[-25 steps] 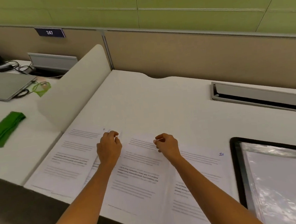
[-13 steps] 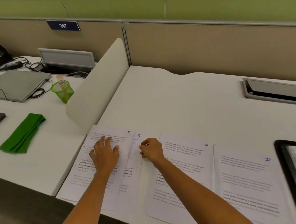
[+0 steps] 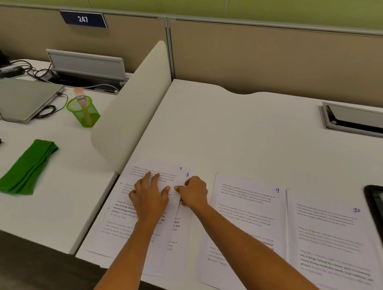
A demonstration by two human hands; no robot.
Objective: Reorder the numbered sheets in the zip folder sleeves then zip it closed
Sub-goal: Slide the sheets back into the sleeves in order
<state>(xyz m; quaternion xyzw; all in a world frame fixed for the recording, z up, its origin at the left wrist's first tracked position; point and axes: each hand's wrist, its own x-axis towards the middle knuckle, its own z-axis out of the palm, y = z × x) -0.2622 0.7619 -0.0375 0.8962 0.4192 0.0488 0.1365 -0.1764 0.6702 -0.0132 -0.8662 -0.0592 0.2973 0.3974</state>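
**Hands and sheets at the sorting stage.** The left hand (image 3: 151,199), at lower centre of the frame, lies palm down with its fingers spread and straight. It presses on sheet 7 (image 3: 111,229) and grips nothing. Just to its right, thumb tips almost meeting, the right hand (image 3: 195,193) has its fingers curled and appears to pinch sheet 8 (image 3: 181,243) near the top edge, below the handwritten numeral. The contact itself is hidden under the knuckles.

Sheet 8 is tucked partly beneath sheet 7, so only a narrow strip of it shows along sheet 7's right side. Both lie with their long axis running from the bottom of the frame up toward centre, leaning slightly right. Further right, and apart from this pair, sheet 9 (image 3: 247,211) and then sheet 10 (image 3: 328,237) lie flat on the white surface (image 3: 230,130) on the same axis. The row thus reads 7 to 10 from left to right.

The zip folder (image 3: 378,222) lies open at the right edge of the frame, just beyond sheet 10, with its black rim and glossy sleeves cut off by the border.

The governing relation is that the folder lies rightward of both hands, past the whole row, and the right hand is the nearer one. Any transfer would probably travel rightward across sheets 9 and 10, while the flat left hand pins sheet 7 against dragging.
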